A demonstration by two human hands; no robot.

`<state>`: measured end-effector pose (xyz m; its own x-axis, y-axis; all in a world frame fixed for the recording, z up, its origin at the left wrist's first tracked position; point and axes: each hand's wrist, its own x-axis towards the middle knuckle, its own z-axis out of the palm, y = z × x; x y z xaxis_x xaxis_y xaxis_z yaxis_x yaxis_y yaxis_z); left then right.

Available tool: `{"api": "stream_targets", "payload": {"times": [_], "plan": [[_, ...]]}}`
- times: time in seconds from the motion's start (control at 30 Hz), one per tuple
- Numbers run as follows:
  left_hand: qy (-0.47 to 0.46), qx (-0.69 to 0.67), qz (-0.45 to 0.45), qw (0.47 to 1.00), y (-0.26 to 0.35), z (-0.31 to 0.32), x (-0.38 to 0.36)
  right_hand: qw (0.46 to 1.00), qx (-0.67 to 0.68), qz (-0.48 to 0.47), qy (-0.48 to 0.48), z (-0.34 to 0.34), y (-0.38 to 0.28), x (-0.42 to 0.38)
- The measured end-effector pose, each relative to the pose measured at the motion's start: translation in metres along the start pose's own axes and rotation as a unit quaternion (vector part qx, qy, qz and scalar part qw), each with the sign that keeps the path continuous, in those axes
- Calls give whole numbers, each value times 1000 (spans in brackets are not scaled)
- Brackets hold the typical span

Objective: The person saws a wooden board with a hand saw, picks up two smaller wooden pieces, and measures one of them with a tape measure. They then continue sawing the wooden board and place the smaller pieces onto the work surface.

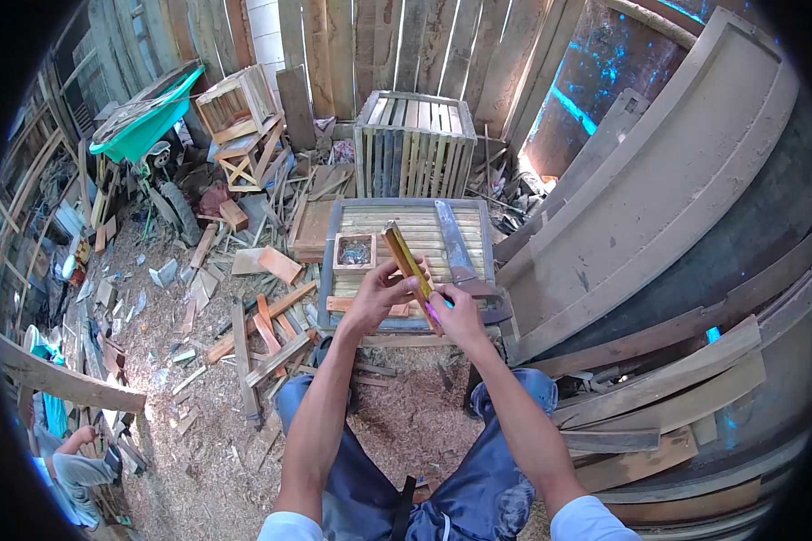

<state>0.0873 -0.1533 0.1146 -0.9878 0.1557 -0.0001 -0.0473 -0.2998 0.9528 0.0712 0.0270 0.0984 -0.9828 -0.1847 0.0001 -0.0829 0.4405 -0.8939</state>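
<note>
Slatted worktop beneath: I have my left fingers and right fingers holding a wooden strip, a saw lying nearby.

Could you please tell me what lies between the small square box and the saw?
In the head view, the slatted tabletop, with part of the held wooden strip above it.

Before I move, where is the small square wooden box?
In the head view, the small square box sits on the left side of the slatted worktop, just beyond the left hand and left of the wooden strip it holds.
</note>
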Motion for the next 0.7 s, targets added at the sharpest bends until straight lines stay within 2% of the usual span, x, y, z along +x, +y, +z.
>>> {"api": "stream_targets", "payload": {"times": [0.17,0.27,0.5,0.57,0.7], "plan": [[2,-31,7,999,1,1,1,1000,3,5,13,-1,-9,-1],[-15,-50,16,999,-1,0,1,997,11,-49,51,1,-1,3],[-61,-69,1,996,-4,1,1,1000,-1,5,-16,-15,-12,1],[-37,-11,-6,999,-1,7,0,999,-22,39,-9,-14,-17,-1],[30,139,17,990,-3,13,4,996,-61,-1,64,-1,-9,0]]}}
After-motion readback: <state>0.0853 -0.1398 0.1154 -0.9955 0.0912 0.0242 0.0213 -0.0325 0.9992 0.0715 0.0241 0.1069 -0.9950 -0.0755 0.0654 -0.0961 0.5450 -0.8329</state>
